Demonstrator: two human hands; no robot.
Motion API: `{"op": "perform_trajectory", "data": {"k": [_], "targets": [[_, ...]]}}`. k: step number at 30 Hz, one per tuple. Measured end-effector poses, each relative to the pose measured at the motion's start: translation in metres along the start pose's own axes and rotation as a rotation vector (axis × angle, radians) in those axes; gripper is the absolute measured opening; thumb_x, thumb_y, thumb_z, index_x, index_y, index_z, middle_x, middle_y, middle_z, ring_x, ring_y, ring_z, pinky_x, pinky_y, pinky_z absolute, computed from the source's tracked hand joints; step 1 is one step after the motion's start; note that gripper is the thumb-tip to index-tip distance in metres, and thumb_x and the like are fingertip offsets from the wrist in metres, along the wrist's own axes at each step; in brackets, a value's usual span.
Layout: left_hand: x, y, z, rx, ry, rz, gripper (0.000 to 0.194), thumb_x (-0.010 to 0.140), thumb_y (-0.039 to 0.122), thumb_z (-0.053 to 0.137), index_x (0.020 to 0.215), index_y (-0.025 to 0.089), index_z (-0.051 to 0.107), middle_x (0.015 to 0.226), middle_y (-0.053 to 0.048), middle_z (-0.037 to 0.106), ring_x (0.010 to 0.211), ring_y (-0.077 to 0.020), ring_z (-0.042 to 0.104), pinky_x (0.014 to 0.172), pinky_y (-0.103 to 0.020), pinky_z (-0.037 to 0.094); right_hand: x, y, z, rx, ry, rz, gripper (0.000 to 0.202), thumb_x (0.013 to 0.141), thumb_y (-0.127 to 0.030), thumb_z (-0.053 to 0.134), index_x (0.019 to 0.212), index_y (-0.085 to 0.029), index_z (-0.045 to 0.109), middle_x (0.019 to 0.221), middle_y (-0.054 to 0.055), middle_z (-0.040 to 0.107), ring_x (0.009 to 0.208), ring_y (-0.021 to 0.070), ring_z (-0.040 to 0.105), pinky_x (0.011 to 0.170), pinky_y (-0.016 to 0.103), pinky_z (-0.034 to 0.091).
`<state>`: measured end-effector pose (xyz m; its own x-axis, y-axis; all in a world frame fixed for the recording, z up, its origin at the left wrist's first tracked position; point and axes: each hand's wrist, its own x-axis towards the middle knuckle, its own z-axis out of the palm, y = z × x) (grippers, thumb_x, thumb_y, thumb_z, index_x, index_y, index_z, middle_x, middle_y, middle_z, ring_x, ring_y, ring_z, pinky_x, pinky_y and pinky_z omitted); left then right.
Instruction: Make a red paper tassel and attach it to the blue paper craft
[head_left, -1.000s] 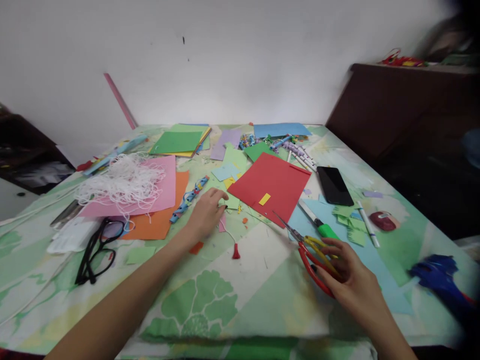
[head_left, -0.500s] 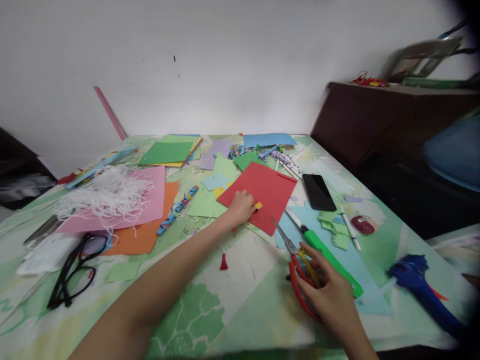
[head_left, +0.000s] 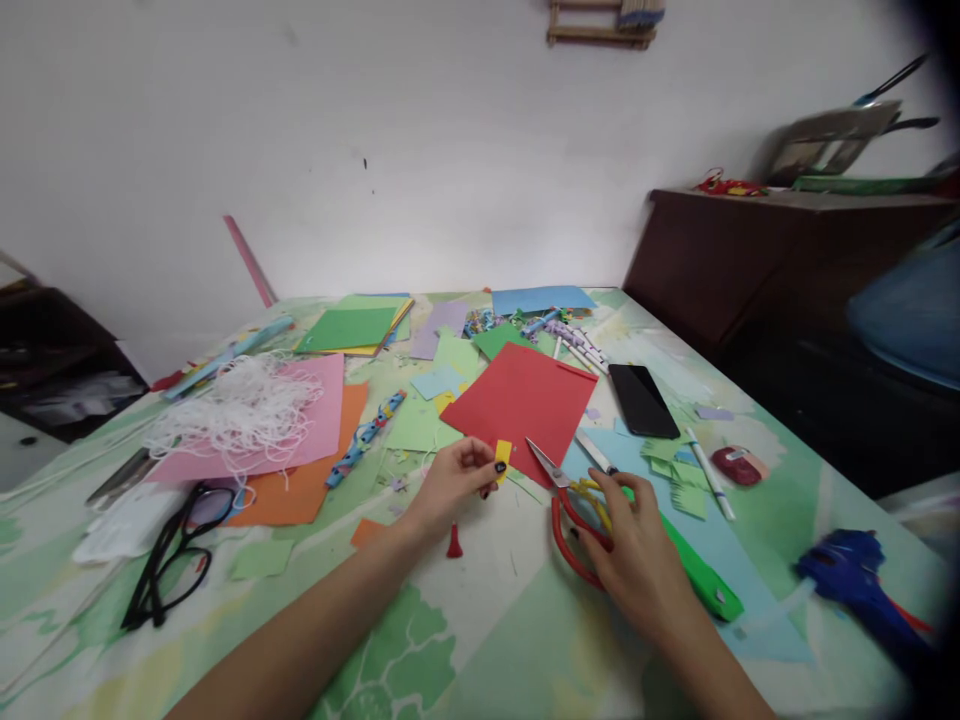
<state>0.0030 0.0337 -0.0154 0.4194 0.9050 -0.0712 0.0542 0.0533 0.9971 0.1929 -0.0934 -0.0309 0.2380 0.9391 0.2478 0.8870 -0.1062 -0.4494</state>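
Note:
Between the fingertips of my left hand (head_left: pixel 457 480) is a small yellow strip of paper (head_left: pixel 503 458), held up near the lower left edge of a red sheet (head_left: pixel 525 395). My right hand (head_left: pixel 634 555) grips red-and-yellow-handled scissors (head_left: pixel 574 515), their blades pointing away and left over the sheet's lower corner. The blades look closed or nearly so. A small red tassel (head_left: pixel 454 542) lies just below my left hand. Partly behind my right hand rests a green utility knife (head_left: pixel 701 570) on light blue paper (head_left: pixel 750 610).
A black phone (head_left: pixel 643 400), a white marker (head_left: pixel 710 473) and a blue glue gun (head_left: pixel 844 570) lie to the right. White string (head_left: pixel 240 415) is heaped on pink paper (head_left: pixel 326 400) at left, near black glasses (head_left: pixel 169 570). Green paper (head_left: pixel 349 328) is stacked at the back.
My left hand has lifted off the red sheet and drawn back towards me with the yellow strip. The scissors have come nearer to it. The view has tilted slightly upward.

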Motion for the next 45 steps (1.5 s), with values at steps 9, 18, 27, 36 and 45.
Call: {"op": "perform_trajectory", "data": {"k": [9,18,27,36,45], "targets": [[-0.030,-0.010,-0.009,-0.231,0.039,-0.075,0.028,0.064,0.031,0.078,0.073,0.017,0.054,0.063,0.001,0.064,0.060,-0.0145,0.066,0.057,-0.023,0.049,0.029,-0.031,-0.012,0.142,-0.092,-0.265,0.026,0.082,-0.010,0.049,0.102,-0.015,0.065,0.103,0.018,0.064,0.102,0.0357,0.056,0.090,0.056,0.041],[-0.033,-0.016,0.002,-0.255,0.089,0.053,0.014,0.065,0.020,0.072,0.077,0.015,0.069,0.079,-0.004,0.072,0.075,-0.0157,0.067,0.074,-0.027,0.053,0.055,-0.055,0.034,0.606,-0.194,-0.440,0.023,0.073,-0.006,0.050,0.088,-0.018,0.060,0.085,0.006,0.062,0.080,0.0203,0.059,0.073,0.036,0.051],[-0.030,-0.014,0.005,-0.266,0.085,0.128,0.021,0.058,0.014,0.075,0.077,0.015,0.067,0.078,-0.004,0.072,0.077,-0.0179,0.069,0.079,-0.030,0.053,0.058,-0.045,0.043,0.978,-0.215,-0.314,0.018,0.071,-0.013,0.053,0.086,-0.020,0.059,0.085,0.002,0.059,0.084,0.0176,0.060,0.076,0.033,0.051],[-0.033,-0.013,0.006,-0.153,0.084,0.216,0.018,0.059,0.019,0.079,0.072,0.017,0.066,0.075,-0.003,0.070,0.075,-0.0173,0.067,0.076,-0.029,0.052,0.053,-0.046,0.033,1.056,-0.215,-0.295,0.005,0.073,-0.018,0.063,0.078,-0.020,0.062,0.082,0.001,0.059,0.081,0.0169,0.058,0.072,0.029,0.049],[-0.035,-0.016,0.004,-0.093,0.075,0.221,0.014,0.063,0.021,0.076,0.071,0.017,0.065,0.074,-0.003,0.069,0.073,-0.0161,0.065,0.074,-0.027,0.052,0.054,-0.046,0.034,1.056,-0.228,-0.246,0.005,0.074,-0.023,0.065,0.074,-0.019,0.062,0.078,0.001,0.058,0.078,0.0169,0.056,0.069,0.028,0.047]]}}
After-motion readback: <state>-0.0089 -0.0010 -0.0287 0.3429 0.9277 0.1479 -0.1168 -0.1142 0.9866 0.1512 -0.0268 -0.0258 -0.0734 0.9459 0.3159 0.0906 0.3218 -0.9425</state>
